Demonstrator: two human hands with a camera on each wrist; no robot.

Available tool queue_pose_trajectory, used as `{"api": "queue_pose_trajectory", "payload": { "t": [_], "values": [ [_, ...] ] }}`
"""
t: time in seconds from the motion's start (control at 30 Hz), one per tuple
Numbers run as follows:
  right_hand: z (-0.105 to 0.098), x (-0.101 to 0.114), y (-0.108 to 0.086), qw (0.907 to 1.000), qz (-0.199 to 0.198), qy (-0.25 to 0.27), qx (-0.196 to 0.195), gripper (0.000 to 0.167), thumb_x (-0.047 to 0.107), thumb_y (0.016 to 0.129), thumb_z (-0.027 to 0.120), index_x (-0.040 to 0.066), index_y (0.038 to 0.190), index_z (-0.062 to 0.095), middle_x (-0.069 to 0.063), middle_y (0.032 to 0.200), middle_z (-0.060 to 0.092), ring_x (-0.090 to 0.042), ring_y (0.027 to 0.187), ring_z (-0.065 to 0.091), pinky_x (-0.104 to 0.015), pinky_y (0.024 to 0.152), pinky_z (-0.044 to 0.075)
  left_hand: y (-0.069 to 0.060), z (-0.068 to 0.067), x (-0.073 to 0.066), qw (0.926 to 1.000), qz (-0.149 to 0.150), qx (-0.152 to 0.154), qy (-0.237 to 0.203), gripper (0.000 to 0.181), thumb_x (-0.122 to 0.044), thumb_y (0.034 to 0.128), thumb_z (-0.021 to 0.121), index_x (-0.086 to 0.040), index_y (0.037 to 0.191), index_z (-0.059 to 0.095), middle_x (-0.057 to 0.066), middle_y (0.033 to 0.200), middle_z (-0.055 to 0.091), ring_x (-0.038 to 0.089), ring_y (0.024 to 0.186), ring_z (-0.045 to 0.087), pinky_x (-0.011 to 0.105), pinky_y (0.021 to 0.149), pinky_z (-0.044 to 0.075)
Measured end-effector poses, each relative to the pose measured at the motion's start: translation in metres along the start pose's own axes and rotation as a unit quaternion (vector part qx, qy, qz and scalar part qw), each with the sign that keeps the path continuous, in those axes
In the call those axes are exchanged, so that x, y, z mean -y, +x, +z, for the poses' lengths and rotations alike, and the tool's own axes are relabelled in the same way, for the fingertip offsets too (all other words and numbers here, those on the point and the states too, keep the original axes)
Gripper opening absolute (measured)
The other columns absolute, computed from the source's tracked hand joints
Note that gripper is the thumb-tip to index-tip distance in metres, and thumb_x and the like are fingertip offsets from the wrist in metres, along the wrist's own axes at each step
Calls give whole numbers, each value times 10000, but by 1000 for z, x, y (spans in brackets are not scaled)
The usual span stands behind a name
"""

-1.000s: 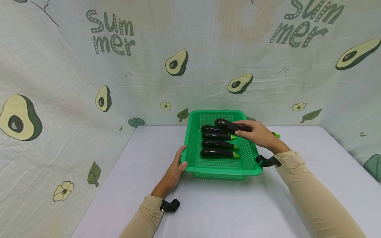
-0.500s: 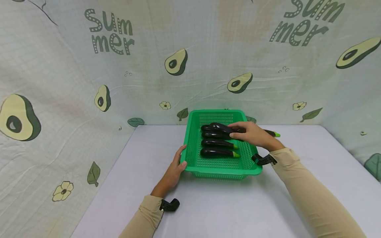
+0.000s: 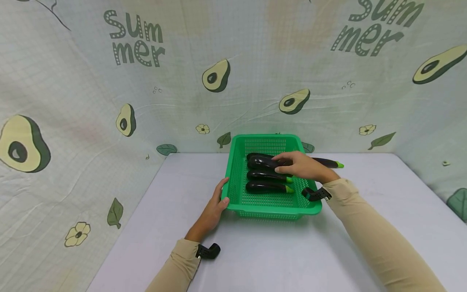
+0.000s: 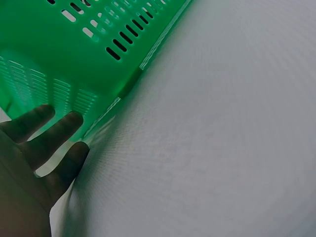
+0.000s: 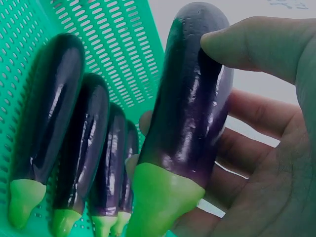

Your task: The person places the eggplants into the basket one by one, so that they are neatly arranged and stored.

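Observation:
A green slotted plastic basket [image 3: 277, 209] stands on the white table, with several dark purple eggplants [image 3: 265, 187] lying side by side inside. My right hand [image 3: 302, 166] grips another eggplant [image 5: 192, 103] over the basket, thumb on one side and fingers behind; its green cap [image 5: 163, 197] shows in the right wrist view. From the head, the hand hides part of the held eggplant and of those below it. At the basket's left side, my left hand [image 3: 213, 209] touches the rim; in the left wrist view its fingers [image 4: 54, 138] lie fairly straight against the slotted wall.
One more eggplant [image 3: 327, 162] lies on the table right of the basket, partly behind my right hand. A pale cloth [image 3: 255, 48] printed with avocados hangs behind and at the sides. The white table [image 3: 284, 255] stretches in front of the basket.
My right hand has carried the held eggplant leftward and lower, nearer to the eggplants in the basket. My left hand and the basket stay in place.

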State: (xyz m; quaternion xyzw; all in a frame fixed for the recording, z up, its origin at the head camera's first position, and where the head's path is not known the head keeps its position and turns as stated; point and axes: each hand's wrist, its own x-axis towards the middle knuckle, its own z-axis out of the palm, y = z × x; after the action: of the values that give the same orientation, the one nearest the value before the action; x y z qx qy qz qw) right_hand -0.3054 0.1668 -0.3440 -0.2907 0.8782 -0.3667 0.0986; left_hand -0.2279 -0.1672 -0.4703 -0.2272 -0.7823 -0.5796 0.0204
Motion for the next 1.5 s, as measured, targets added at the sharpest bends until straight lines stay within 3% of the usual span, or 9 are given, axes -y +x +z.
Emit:
{"api": "queue_pose_trajectory", "payload": {
  "t": [0.23,0.43,0.63,0.87,1.0,1.3,1.5],
  "values": [
    [5,0,7,9999,19,11,167,511,317,953,701,88,1394,585,-134,1364,584,-300,1211,558,-507,954,468,-1,0,1,10000,-68,-19,17,670,-333,998,443,-282,1606,166,166,1608,195,329,1390,277,581,1088,227],
    [9,-6,11,9994,-107,-111,295,500,319,946,706,102,1384,600,-137,1394,564,-319,1250,533,-517,967,457,0,0,2,10000,-17,45,-6,673,-374,1007,446,-282,1608,156,145,1625,169,313,1416,250,591,1101,211],
    [12,-8,12,9987,-181,-53,478,498,278,947,703,78,1389,589,-166,1359,579,-334,1209,564,-455,886,503,0,-1,2,10000,20,51,11,673,-370,1009,447,-279,1609,156,136,1630,164,307,1427,240,593,1104,211],
    [15,-8,14,9976,94,17,681,481,279,909,751,129,1350,630,-123,1284,599,-286,1149,561,-384,811,502,1,-1,3,10000,47,38,-29,682,-424,1016,453,-270,1610,155,147,1630,157,314,1429,233,596,1103,208],
    [16,-9,13,9963,124,15,849,474,267,908,752,102,1337,635,-134,1242,593,-281,1069,556,-378,755,489,0,-1,3,10000,29,13,31,694,-464,1008,451,-258,1607,166,166,1617,177,324,1403,258,593,1093,217],
    [20,-11,13,9947,105,-200,1007,461,259,904,755,103,1322,640,-101,1217,598,-273,1103,546,-430,873,470,0,0,2,10000,-9,13,-53,665,-341,1007,449,-270,1605,168,153,1623,162,316,1409,241,584,1097,211],
    [24,-10,15,9927,172,-305,1152,433,243,894,767,118,1293,657,-79,1168,622,-247,1061,566,-405,854,487,0,0,2,10000,-7,-4,-46,664,-348,1008,449,-259,1605,172,162,1622,162,321,1417,233,591,1102,201]
  ]
}}
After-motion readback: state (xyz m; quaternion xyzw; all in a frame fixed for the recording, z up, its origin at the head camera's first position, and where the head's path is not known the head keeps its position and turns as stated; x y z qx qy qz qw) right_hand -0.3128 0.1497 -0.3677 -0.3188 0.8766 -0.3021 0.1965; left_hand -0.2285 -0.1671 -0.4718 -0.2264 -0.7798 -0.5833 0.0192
